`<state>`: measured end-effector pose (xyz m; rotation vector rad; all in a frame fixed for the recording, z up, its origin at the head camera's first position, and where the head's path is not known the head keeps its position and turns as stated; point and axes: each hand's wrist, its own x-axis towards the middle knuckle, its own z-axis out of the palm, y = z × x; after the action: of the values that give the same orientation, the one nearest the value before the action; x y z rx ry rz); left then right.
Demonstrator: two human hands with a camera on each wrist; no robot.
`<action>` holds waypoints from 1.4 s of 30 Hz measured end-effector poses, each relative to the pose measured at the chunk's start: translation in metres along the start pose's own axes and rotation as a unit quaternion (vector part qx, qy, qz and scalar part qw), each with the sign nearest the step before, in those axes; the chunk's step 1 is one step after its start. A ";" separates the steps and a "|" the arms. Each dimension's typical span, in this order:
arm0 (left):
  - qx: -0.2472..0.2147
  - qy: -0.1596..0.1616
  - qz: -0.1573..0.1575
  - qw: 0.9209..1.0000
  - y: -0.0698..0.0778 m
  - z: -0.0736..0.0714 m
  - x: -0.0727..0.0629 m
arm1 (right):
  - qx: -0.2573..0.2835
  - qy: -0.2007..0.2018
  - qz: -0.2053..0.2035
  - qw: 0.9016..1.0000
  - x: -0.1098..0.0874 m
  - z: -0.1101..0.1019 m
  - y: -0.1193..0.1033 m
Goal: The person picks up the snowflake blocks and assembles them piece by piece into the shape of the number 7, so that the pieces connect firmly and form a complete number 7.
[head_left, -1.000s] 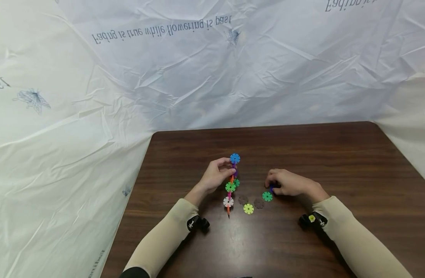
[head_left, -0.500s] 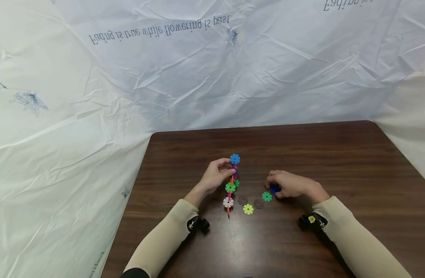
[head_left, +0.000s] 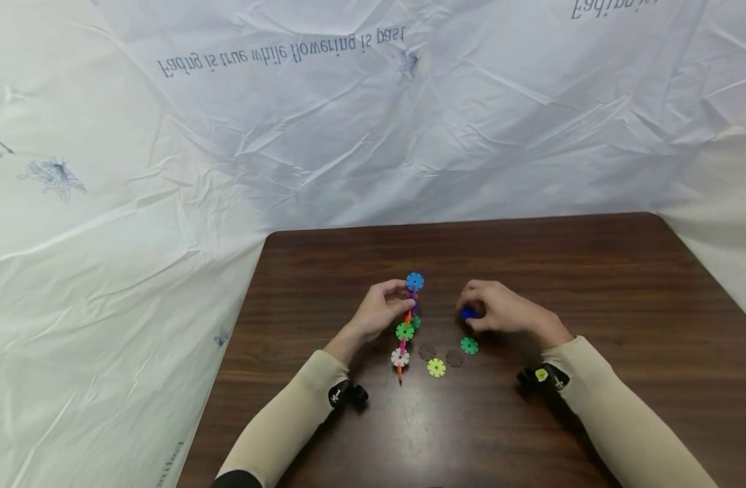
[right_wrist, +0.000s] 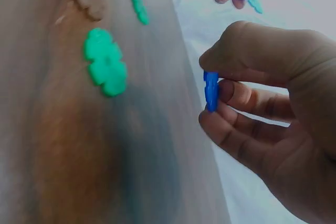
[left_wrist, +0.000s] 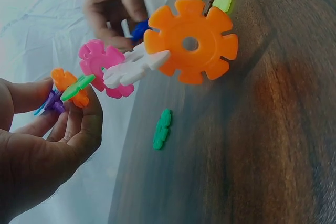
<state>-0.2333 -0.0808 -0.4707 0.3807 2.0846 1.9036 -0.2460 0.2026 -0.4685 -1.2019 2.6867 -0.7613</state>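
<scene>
My left hand [head_left: 375, 315] pinches a chain of interlocking snowflake discs near its far end and holds it above the table. A light blue disc [head_left: 415, 281] tops the chain, and purple, orange, green [head_left: 405, 331] and pink [left_wrist: 94, 60] ones follow. Towards the near end come a white disc [head_left: 400, 357] and an orange disc [left_wrist: 176, 64], which looks large in the left wrist view. My right hand [head_left: 508, 308] pinches a single dark blue snowflake disc [right_wrist: 211, 92] by its edges, thumb on one side and fingers on the other. The two hands are apart.
Loose on the brown wooden table [head_left: 531, 434] lie a green disc [head_left: 469, 346], a yellow disc [head_left: 436, 367] and two brown discs [head_left: 454, 358]. Another green disc [head_left: 416, 321] lies beside the chain. White printed sheeting [head_left: 348, 135] hangs behind the table's far edge.
My right hand has picked up the dark blue disc from beside the green one and moved it away from me and slightly left. My left hand with the chain has barely shifted.
</scene>
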 end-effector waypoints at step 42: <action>0.043 -0.050 -0.007 0.998 -0.006 0.002 -0.001 | 0.369 0.215 -0.009 0.904 0.052 0.009 -0.017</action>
<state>-0.2311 -0.0797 -0.4764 0.4696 2.1038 1.7539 -0.2674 0.1523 -0.4626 -0.9181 2.2402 -2.0034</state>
